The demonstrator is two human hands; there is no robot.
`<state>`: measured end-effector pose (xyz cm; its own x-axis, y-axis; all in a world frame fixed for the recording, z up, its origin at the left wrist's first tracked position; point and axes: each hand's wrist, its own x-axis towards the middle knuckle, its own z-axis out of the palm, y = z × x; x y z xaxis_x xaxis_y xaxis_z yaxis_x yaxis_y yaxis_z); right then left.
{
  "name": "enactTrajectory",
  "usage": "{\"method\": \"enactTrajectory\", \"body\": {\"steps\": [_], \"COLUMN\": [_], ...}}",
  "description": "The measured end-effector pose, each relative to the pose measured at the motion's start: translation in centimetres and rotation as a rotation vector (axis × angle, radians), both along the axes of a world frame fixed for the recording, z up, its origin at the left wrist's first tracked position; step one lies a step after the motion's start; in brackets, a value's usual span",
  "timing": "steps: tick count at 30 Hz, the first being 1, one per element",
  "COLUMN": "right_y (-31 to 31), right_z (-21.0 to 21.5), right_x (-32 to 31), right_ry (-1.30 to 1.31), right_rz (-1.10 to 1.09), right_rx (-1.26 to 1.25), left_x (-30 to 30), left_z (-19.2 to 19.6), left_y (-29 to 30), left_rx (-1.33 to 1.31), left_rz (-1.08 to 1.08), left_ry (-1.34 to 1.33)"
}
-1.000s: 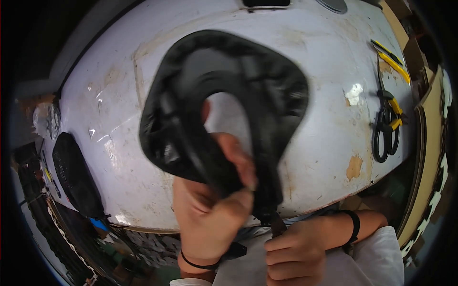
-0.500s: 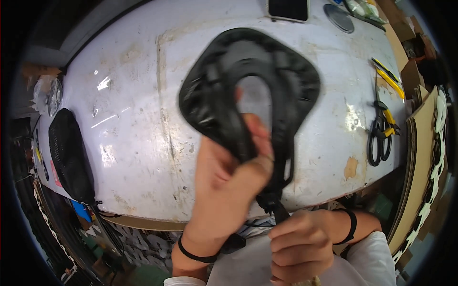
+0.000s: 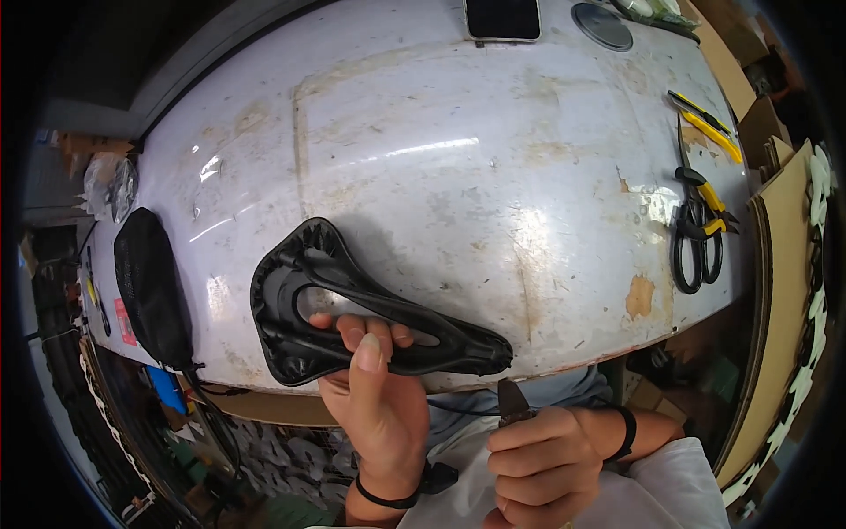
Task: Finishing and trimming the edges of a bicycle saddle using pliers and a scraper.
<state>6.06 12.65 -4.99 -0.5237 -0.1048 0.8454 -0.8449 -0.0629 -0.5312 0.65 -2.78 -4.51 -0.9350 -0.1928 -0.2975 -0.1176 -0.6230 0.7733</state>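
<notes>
A black bicycle saddle [image 3: 383, 298] is tilted at the table's front edge, its underside facing me. The wide rear end points left and the narrow nose points right, toward my right hand. My left hand [image 3: 379, 410] grips it, with the fingers through the long central opening and the thumb on the near side. Closed in a fist below the nose, my right hand [image 3: 546, 463] holds a knife. The short dark blade [image 3: 513, 401] sticks up from the fist, just apart from the saddle. The knife's handle is mostly hidden by my fingers.
The white table [image 3: 564, 132] is stained. Scissors [image 3: 687, 256], yellow-handled pliers [image 3: 708, 203] and a yellow cutter [image 3: 709, 128] lie at its right. A black pouch [image 3: 145, 286] rests at the left. A phone [image 3: 502, 19] and a grey disc [image 3: 603, 26] are at the back.
The saddle has come down and to the left, and has turned so its nose points right instead of toward me. The right hand keeps the knife, now apart from the nose.
</notes>
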Motion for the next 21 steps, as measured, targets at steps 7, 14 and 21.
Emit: {"method": "enactTrajectory", "body": {"steps": [7, 14, 21], "right_y": [0.3, 1.2, 1.0], "right_z": [0.0, 0.8, 1.2], "right_x": [-1.1, -2.5, -1.8], "right_ry": [-0.043, -0.241, -0.306], "right_rz": [0.084, 0.139, 0.098], "right_rx": [0.017, -0.053, -0.011], "left_x": [0.2, 2.7, 3.1], "left_z": [0.0, -1.7, -1.2], "left_y": [0.0, 0.3, 0.3], "left_rx": [0.009, -0.110, -0.167], "left_rz": [0.014, 0.022, -0.007], "left_ry": [0.010, 0.175, 0.200]}}
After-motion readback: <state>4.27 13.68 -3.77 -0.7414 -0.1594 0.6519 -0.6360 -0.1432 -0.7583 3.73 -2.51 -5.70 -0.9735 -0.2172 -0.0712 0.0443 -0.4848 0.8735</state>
